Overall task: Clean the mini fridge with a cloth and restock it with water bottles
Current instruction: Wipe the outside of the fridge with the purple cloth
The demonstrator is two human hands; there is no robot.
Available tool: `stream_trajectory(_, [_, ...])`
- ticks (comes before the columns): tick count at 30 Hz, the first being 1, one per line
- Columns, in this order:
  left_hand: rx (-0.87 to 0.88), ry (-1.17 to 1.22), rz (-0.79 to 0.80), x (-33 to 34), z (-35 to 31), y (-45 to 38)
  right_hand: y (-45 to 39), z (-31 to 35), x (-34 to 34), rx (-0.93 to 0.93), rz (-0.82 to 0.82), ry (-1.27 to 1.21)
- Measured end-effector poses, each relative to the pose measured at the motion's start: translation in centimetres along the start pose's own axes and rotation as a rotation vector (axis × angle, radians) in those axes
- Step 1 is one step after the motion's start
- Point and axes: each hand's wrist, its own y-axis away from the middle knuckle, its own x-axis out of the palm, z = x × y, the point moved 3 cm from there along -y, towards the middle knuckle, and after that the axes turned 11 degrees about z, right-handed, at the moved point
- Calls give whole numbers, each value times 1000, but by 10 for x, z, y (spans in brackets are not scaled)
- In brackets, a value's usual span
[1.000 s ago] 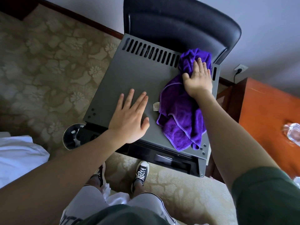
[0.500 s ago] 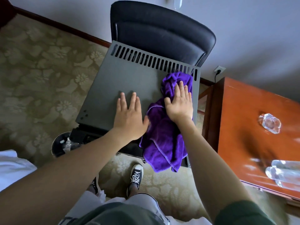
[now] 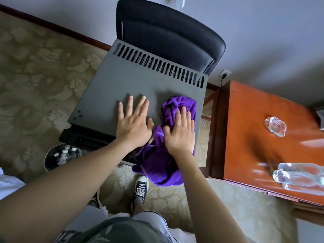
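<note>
Left hand (image 3: 133, 124): flat, fingers spread, bracing the mini fridge (image 3: 140, 88) top.
Right hand (image 3: 179, 132): fingers straight, pressing the cloth (image 3: 164, 160) at the front right edge.
Progress: top wipe underway (interior unseen).
Remaining: restock water bottles (image 3: 298, 176), lying on the desk (image 3: 245, 130).

The near right part of the fridge (image 3: 108, 95) top is covered by the cloth (image 3: 157, 165) and both hands. Its front is seen only as a dark sliver, so the door's state cannot be told. The cloth's middle is hidden under the right hand (image 3: 180, 135), and one fold under the left hand (image 3: 133, 125). The bottles (image 3: 298, 176) on the desk (image 3: 245, 134) are blurred and cut off by the right edge; their number cannot be told. The bottles in the bin (image 3: 52, 160) are too small to count. The chair (image 3: 168, 37) is largely hidden behind the fridge.
</note>
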Motion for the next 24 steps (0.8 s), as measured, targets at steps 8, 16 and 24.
stream_trajectory(8, [10,-30,-5,-1,5,-4,53,10,26,108,-100,-59])
stream_trajectory(16, [60,-72,4,-1,10,-4,76,13,36,206,-134,-83])
stream_trajectory(24, [79,-100,46,-1,9,-5,33,-3,13,158,-67,-52])
